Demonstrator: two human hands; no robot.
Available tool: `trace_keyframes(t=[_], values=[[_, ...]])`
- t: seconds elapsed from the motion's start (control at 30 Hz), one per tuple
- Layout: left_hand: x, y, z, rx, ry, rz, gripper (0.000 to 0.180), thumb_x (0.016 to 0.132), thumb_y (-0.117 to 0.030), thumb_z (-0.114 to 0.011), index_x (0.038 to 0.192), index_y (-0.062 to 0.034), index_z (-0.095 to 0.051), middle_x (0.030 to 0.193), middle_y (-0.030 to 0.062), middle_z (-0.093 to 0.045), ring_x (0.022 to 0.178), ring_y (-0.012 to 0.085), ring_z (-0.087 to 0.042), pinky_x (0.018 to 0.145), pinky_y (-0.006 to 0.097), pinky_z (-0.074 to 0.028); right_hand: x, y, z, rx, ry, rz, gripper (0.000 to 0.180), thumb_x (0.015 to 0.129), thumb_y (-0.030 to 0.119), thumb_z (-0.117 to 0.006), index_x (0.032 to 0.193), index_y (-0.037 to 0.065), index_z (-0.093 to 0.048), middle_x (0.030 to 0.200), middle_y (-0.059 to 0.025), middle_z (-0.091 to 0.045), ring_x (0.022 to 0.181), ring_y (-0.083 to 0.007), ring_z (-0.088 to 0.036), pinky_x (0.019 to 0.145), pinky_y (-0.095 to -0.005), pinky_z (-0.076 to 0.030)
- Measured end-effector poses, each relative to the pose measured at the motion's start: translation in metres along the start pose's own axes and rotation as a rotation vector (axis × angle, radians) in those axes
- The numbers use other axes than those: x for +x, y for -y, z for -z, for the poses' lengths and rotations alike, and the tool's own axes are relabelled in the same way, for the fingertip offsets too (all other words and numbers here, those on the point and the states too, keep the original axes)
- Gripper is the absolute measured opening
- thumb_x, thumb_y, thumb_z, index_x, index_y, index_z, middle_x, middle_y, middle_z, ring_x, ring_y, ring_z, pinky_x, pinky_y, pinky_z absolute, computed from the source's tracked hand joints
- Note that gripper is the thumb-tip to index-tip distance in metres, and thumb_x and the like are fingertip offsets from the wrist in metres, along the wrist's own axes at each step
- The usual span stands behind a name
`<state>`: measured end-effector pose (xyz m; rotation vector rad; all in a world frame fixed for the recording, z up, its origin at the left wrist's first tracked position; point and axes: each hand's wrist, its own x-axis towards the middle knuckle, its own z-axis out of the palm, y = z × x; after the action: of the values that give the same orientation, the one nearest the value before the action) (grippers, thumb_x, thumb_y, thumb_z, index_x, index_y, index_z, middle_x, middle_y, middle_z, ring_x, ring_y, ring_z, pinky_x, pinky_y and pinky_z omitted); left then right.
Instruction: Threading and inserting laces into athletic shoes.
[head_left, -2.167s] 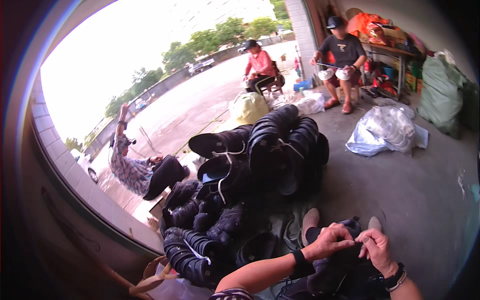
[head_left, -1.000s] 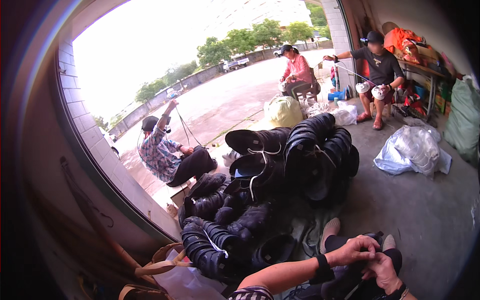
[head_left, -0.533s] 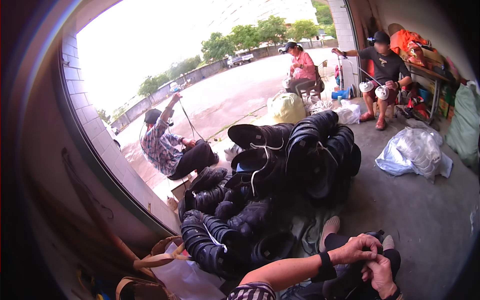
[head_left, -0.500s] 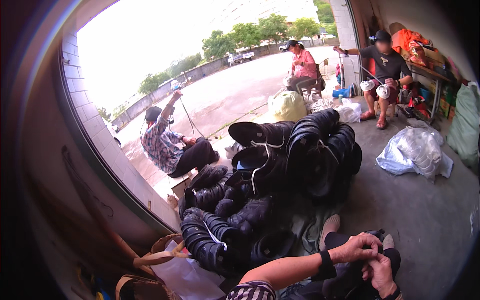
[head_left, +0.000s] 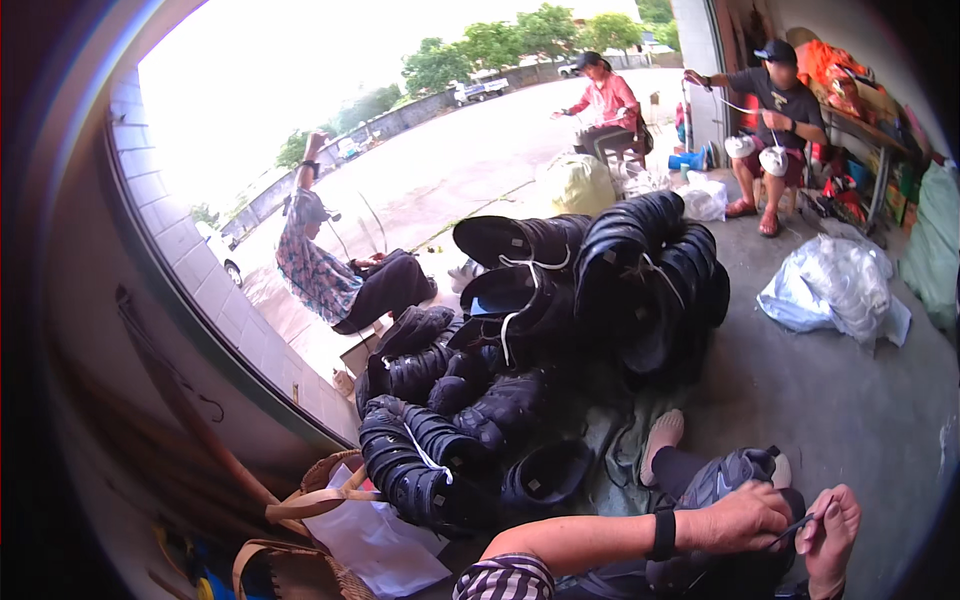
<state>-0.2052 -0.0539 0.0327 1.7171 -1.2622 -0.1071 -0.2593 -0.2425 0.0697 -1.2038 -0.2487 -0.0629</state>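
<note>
Over my lap, my left hand (head_left: 742,520) pinches a thin dark cord (head_left: 791,532) between its fingertips. My right hand (head_left: 830,535) closes its thumb and fingers on the cord's other end, and the short stretch between the hands looks taut. A dark band sits round my left wrist. Just beyond the hands, a grey and black padded piece (head_left: 735,478) lies over my leg; its kind is unclear. Whether the cord joins it is hidden.
Ahead lie nested stacks of black curved moulded pads (head_left: 640,290), some tied with white cord. A woven basket (head_left: 320,480) and white bag (head_left: 375,545) stand at lower left. Three people sit further off: left (head_left: 320,265), far middle (head_left: 605,105) and far right (head_left: 770,120). Plastic sacks (head_left: 835,290) rest at right.
My hands have moved apart, exposing the dark cord between them; the right hand has gone rightward. The left person's arm is higher, and the far middle person's hands have spread.
</note>
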Motion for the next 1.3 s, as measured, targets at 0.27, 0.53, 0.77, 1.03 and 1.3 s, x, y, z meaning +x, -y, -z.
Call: trace_keyframes(t=[0.27,0.53,0.77,1.03,1.3], values=[[-0.030,0.054,0.066,-0.892,-0.821,0.485,0.026,0.096,-0.018,-0.045,0.089,0.0011,-0.062,0.082,0.0123,-0.065,0.067,0.0193,-0.061,0.067,0.031,-0.052,0.012,-0.007,0.045,0.119,-0.222,-0.296,0.023,0.099,0.027,-0.046,0.081,0.011,-0.045,0.072,-0.0019,-0.050,0.045,-0.0081,-0.041,0.039,-0.0212,-0.032],[-0.285,0.142,0.294,-1.034,-1.292,0.402,0.020,0.098,-0.012,-0.045,0.112,-0.0028,-0.054,0.084,0.0034,-0.062,0.049,0.0059,-0.035,0.043,0.020,-0.031,-0.206,0.012,0.458,0.578,-1.363,-0.036,0.013,0.091,0.005,-0.048,0.095,0.000,-0.058,0.081,-0.0091,-0.067,0.072,-0.0195,-0.064,0.061,-0.0296,-0.051],[-0.104,0.024,0.140,-0.142,-0.841,0.771,0.022,0.092,-0.020,-0.054,0.102,-0.0042,-0.066,0.088,0.0025,-0.061,0.062,0.0067,-0.046,0.059,0.022,-0.039,-0.149,-0.046,0.335,0.626,-1.002,-0.247,0.014,0.095,0.015,-0.048,0.095,0.005,-0.058,0.075,-0.0001,-0.060,0.047,-0.0058,-0.038,0.042,-0.0229,-0.029],[-0.008,-0.023,0.028,0.840,0.209,-0.036,0.042,0.069,-0.009,-0.065,0.110,-0.0167,-0.066,0.128,0.0036,-0.055,0.124,0.0241,-0.044,0.107,0.047,-0.028,-0.010,-0.035,0.098,-0.192,-0.383,-0.350,0.017,0.094,0.019,-0.053,0.087,0.005,-0.058,0.077,-0.0064,-0.066,0.048,-0.0060,-0.050,0.041,-0.0193,-0.037],[-0.018,-0.024,0.051,0.679,0.236,0.108,0.024,0.053,-0.015,-0.079,0.070,-0.0129,-0.063,0.119,0.0027,-0.059,0.121,0.0298,-0.046,0.105,0.057,-0.027,-0.001,-0.029,0.021,-0.675,0.146,-0.393,0.011,0.097,0.012,-0.048,0.094,0.002,-0.050,0.081,-0.0088,-0.067,0.047,-0.0110,-0.055,0.045,-0.0252,-0.045]])
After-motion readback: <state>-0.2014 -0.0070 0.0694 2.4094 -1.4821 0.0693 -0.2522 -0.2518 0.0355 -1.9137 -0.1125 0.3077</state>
